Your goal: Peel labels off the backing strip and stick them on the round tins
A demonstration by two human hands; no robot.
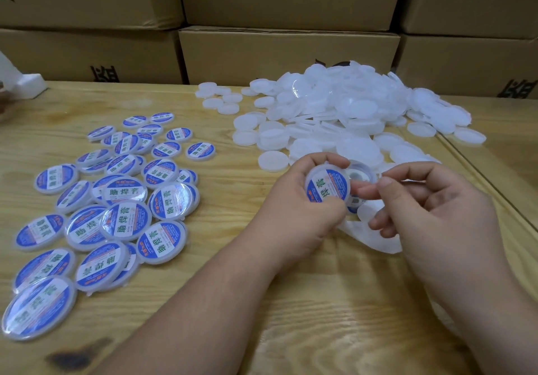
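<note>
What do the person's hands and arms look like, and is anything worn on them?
Both forearms are bare, with no sleeve in view. The left hand and the right hand carry no gloves, rings, watch or bracelet that can be seen. The fingernails are short and unpainted.

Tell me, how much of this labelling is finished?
Roughly thirty labelled tins lie in a pile on the left. The left hand holds a freshly labelled tin while the right hand touches its edge. A bigger heap of plain white tins still waits behind.
</note>
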